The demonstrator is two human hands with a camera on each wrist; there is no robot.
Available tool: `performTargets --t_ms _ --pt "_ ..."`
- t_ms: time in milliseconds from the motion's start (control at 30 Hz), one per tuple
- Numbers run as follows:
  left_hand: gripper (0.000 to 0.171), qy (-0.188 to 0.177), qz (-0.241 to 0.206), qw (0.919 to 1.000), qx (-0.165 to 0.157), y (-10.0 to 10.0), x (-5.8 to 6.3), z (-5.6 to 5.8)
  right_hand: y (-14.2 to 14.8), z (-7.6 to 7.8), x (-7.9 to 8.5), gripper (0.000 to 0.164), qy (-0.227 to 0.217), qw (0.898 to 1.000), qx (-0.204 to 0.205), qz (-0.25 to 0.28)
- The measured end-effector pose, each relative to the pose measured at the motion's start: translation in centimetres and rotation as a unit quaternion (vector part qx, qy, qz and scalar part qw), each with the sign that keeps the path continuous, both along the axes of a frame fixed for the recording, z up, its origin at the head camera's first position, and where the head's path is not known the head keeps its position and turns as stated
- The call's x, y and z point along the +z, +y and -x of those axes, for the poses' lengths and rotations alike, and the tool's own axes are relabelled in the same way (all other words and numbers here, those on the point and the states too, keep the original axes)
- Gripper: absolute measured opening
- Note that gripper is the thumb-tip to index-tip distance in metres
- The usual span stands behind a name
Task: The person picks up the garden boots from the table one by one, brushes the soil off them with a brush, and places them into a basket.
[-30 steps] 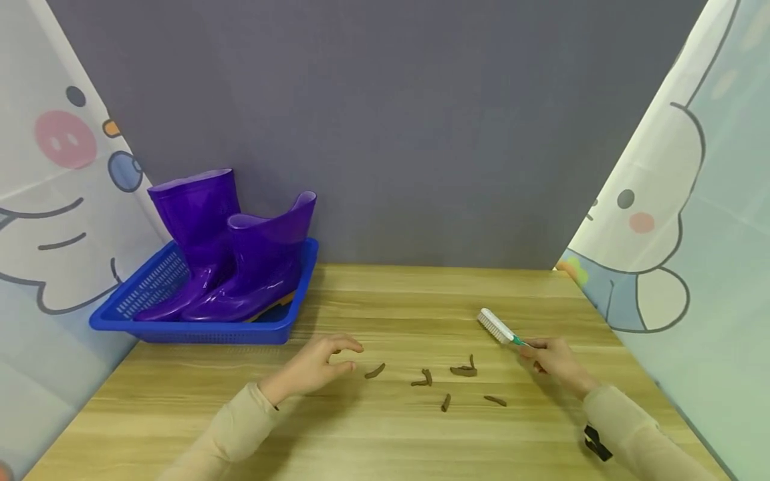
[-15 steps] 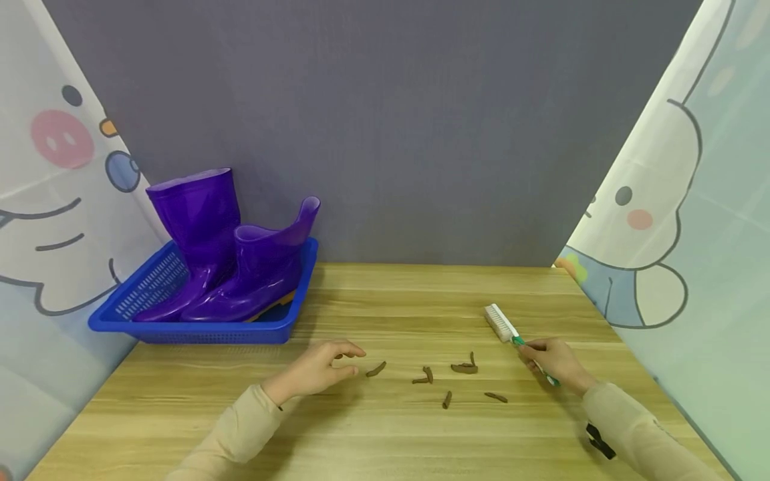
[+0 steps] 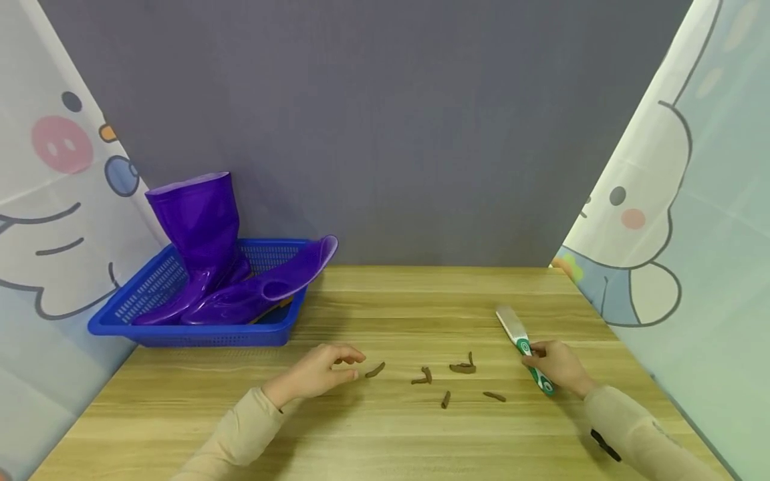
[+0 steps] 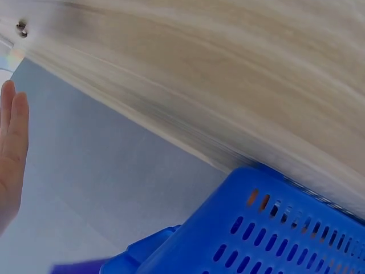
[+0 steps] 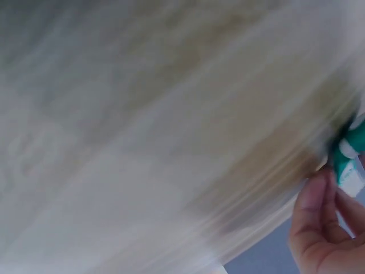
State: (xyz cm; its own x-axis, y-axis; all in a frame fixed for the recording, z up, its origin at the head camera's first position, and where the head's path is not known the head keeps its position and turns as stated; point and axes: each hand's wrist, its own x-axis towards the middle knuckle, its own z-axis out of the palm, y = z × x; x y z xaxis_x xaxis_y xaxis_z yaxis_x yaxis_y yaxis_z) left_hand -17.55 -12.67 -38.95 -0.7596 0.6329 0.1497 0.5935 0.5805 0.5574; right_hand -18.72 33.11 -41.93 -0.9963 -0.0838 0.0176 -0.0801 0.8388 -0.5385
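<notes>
In the head view my right hand (image 3: 556,367) pinches the green-and-white handle of a scrub brush (image 3: 538,377). The brush head (image 3: 511,322) points up and away, close over the table. In the right wrist view the thumb and fingertips (image 5: 312,194) meet at the green handle (image 5: 356,140). My left hand (image 3: 319,371) holds nothing, its fingers loosely bent above the table beside a small brown strip (image 3: 375,370). Other brown strips lie between the hands, among them one at the middle (image 3: 446,399) and one nearer the brush (image 3: 494,396).
A blue plastic basket (image 3: 198,337) stands at the back left, holding two purple rubber boots. One boot (image 3: 201,220) is upright; the shaft of the other boot (image 3: 301,267) droops over the basket's right rim. A grey panel (image 3: 391,133) closes off the wooden table's (image 3: 373,441) back.
The brush has turned in my right hand, its head swinging slightly right and more of its handle showing. One purple boot's shaft has sagged down to the right. My left hand stays nearly still.
</notes>
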Motion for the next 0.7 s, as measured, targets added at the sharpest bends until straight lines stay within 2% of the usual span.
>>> performTargets --t_ms 233,500,600,700 --pt "0.027 0.012 -0.005 0.9999 -0.005 -0.1 -0.1 0.0 -0.2 -0.7 0.8 0.058 -0.014 1.0 -0.009 -0.016" --pt "0.028 0.016 -0.01 0.9998 -0.005 0.0 0.3 0.2 -0.6 -1.4 2.0 0.053 -0.013 1.0 -0.002 0.011" --pt "0.029 0.031 0.015 0.9994 0.002 0.1 1.0 -0.4 -0.7 -1.8 2.7 0.054 -0.027 1.0 0.006 0.006" --pt "0.03 0.064 0.057 0.9963 -0.005 0.3 2.7 -1.4 -0.8 -2.1 4.2 0.054 -0.035 0.998 0.046 -0.016"
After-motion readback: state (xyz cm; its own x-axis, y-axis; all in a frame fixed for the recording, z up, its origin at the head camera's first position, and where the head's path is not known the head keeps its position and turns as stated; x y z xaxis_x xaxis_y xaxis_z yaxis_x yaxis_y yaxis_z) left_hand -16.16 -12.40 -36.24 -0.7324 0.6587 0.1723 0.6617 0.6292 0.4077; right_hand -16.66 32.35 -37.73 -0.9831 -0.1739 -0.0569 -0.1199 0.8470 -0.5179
